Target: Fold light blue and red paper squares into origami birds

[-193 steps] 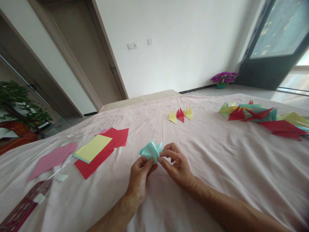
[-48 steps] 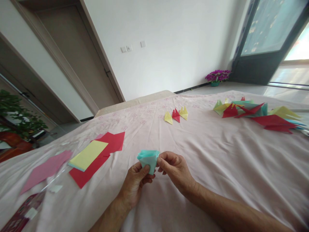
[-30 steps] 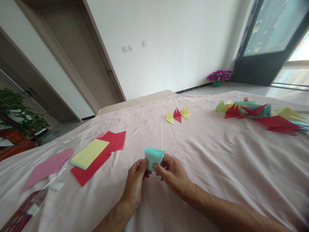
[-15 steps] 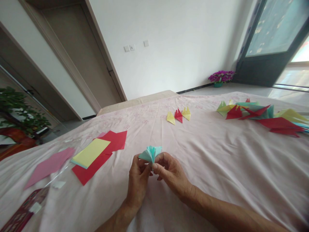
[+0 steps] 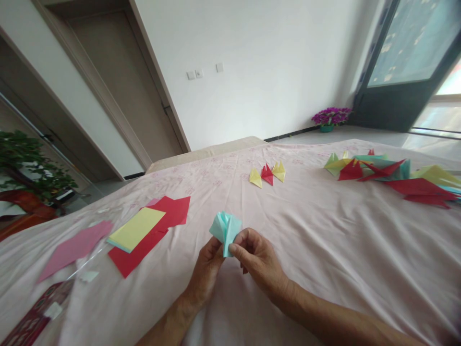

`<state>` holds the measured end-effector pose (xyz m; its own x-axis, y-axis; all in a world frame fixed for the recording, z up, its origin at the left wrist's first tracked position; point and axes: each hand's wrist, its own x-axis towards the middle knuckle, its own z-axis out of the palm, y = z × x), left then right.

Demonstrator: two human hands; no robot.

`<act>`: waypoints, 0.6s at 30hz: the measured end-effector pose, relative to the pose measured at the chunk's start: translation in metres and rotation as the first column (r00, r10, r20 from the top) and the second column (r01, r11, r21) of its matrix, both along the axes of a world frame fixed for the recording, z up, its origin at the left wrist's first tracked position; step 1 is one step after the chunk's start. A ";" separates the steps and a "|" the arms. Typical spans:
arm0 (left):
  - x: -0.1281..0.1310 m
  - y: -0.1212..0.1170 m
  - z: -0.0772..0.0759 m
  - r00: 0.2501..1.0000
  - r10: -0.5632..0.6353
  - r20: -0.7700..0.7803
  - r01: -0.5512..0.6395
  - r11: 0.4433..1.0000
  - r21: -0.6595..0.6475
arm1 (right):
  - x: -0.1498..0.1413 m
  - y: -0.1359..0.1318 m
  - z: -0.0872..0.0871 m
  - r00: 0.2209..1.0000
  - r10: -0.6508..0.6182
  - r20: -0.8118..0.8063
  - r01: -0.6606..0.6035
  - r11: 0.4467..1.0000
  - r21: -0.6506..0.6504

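A folded light-blue origami paper (image 5: 225, 230) is raised between my hands, its top fanned out and its narrow end pointing down. My left hand (image 5: 208, 266) grips it from the left, with some fingers hidden behind the paper. On the other side my right hand (image 5: 257, 252) pinches the lower right edge between thumb and forefinger. Beyond my hands, two yellow folded pieces (image 5: 256, 178) and a red folded piece (image 5: 267, 174) stand in a row on the cloth.
Yellow sheets (image 5: 139, 228), red sheets (image 5: 178, 211) and a pink sheet (image 5: 75, 250) lie at left, beside a dark-red patterned packet (image 5: 34, 312). Several folded paper pieces (image 5: 389, 168) are heaped at far right. The pale pink cloth (image 5: 324, 250) is wrinkled.
The light-blue paper has tilted upright, showing more of its front and its narrow lower end. My left fingers have shifted lower behind it. The right hand keeps its pinch.
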<state>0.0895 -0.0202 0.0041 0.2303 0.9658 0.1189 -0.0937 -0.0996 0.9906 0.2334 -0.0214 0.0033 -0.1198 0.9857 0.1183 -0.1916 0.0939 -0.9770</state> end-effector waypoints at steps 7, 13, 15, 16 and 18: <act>-0.005 0.003 -0.005 0.987 -0.101 0.125 0.114 0.989 -0.098 | 0.001 0.002 0.000 0.997 -0.066 -0.039 0.066 0.998 -0.017; -0.004 0.002 -0.003 0.962 -0.201 0.183 0.236 0.952 -0.193 | 0.004 0.000 0.006 0.990 0.078 -0.115 -0.086 0.994 -0.071; -0.004 0.002 -0.005 0.960 -0.213 0.182 0.251 0.943 -0.219 | 0.004 0.000 0.009 0.975 0.124 -0.184 -0.145 0.984 -0.104; -0.004 0.002 -0.007 0.960 -0.213 0.181 0.252 0.940 -0.228 | 0.004 0.000 0.011 0.966 0.141 -0.216 -0.169 0.979 -0.117; -0.004 0.002 -0.010 0.964 -0.189 0.188 0.233 0.941 -0.245 | 0.003 0.001 0.013 0.952 0.150 -0.265 -0.189 0.974 -0.126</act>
